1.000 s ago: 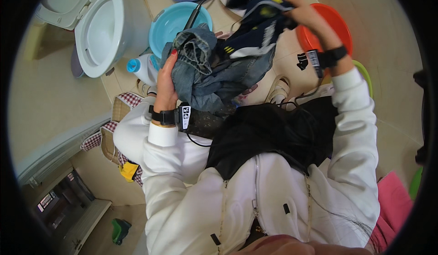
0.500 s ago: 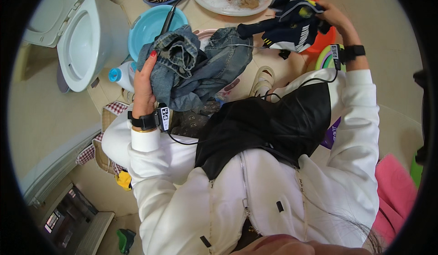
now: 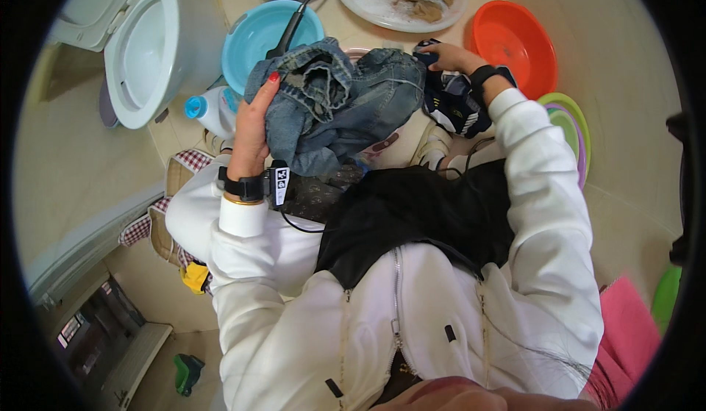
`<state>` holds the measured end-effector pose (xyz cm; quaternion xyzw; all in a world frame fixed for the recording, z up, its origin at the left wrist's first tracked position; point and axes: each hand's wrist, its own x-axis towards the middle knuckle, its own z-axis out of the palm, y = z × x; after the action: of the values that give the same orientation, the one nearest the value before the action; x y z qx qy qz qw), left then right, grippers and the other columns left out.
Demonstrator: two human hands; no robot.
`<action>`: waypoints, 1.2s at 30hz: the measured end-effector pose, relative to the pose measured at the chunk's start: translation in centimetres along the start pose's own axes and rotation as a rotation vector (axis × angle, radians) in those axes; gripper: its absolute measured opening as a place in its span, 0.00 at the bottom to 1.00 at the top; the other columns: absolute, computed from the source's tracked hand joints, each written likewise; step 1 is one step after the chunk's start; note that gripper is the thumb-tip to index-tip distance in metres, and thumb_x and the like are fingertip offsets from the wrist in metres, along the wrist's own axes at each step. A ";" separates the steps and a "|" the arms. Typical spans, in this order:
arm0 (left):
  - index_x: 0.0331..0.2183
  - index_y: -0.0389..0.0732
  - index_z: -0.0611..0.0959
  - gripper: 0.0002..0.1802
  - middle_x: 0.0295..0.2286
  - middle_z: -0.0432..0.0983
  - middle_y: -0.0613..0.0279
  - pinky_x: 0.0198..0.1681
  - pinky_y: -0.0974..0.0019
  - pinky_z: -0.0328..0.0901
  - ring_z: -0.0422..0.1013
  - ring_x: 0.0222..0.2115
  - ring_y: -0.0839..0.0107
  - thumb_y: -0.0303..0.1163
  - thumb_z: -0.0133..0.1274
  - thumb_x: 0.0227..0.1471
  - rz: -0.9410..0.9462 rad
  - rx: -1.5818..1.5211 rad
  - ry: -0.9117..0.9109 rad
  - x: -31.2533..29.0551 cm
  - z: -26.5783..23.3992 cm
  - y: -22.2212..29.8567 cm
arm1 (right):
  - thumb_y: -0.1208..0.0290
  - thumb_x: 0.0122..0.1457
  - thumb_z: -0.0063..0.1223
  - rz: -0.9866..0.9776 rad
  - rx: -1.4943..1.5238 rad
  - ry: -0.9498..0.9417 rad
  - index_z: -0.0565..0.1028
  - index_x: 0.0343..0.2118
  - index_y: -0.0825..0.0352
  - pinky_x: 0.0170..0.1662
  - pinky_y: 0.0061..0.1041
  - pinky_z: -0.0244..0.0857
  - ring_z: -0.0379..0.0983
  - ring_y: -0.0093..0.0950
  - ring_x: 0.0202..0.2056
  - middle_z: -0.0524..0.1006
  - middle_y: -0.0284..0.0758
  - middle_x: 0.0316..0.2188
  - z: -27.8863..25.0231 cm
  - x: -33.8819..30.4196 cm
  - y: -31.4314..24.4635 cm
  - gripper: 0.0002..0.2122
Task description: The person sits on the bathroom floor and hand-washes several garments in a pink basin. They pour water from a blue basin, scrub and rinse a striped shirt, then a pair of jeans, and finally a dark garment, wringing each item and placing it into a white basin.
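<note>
Bunched blue denim jeans [image 3: 382,91] hang in front of me above the floor, one rolled end facing up. My left hand [image 3: 251,133] is closed on their left side, thumb on top. At the far right end of the jeans, my right hand [image 3: 452,58] grips a dark navy garment [image 3: 457,109] with white and yellow marks. This garment dangles below the hand, beside my shoe [image 3: 434,146]. Part of it lies hidden under my wrist. Beneath the jeans, a pink basin and a dark patterned cloth [image 3: 316,194] show only in part.
A light blue basin [image 3: 234,58] with a black handle [image 3: 292,32] across it stands behind the jeans. Farther back is a white basin [image 3: 368,15] of suds and cloth. An orange basin [image 3: 515,47], stacked green basins [image 3: 577,135], a bottle [image 3: 217,112] and a toilet [image 3: 143,54] surround me.
My right hand has brought the navy garment from over the orange basin inward and down to the end of the jeans. The orange basin is now uncovered. My left hand keeps its hold.
</note>
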<state>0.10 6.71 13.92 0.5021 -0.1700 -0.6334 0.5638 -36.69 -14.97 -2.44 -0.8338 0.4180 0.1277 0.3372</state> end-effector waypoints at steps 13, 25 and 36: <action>0.52 0.32 0.70 0.32 0.47 0.72 0.53 0.48 0.66 0.66 0.71 0.45 0.66 0.49 0.50 0.57 -0.016 0.078 0.042 1.0 -0.3 -0.6 | 0.74 0.43 0.62 -0.442 0.545 0.231 0.65 0.57 0.63 0.62 0.30 0.51 0.59 0.43 0.59 0.66 0.46 0.55 5.7 5.3 -10.0 0.33; 0.49 0.33 0.73 0.31 0.44 0.74 0.58 0.49 0.67 0.64 0.70 0.44 0.68 0.27 0.63 0.41 0.032 0.484 -0.101 0.5 -0.7 -0.6 | 0.65 0.55 0.51 -0.169 0.418 0.274 0.70 0.49 0.64 0.56 0.42 0.58 0.66 0.46 0.51 0.74 0.43 0.45 13.6 2.7 -16.9 0.18; 0.46 0.30 0.75 0.31 0.41 0.77 0.52 0.49 0.66 0.64 0.72 0.43 0.65 0.30 0.60 0.36 0.112 0.872 -0.090 1.8 0.3 -2.3 | 0.66 0.43 0.68 -0.123 0.149 0.276 0.54 0.61 0.62 0.62 0.40 0.50 0.51 0.43 0.61 0.55 0.42 0.60 13.5 0.2 -10.3 0.42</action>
<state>-1.18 5.75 11.46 0.6551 -0.4725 -0.4921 0.3248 -27.57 -1.64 -7.84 -0.8403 0.4167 -0.0400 0.3446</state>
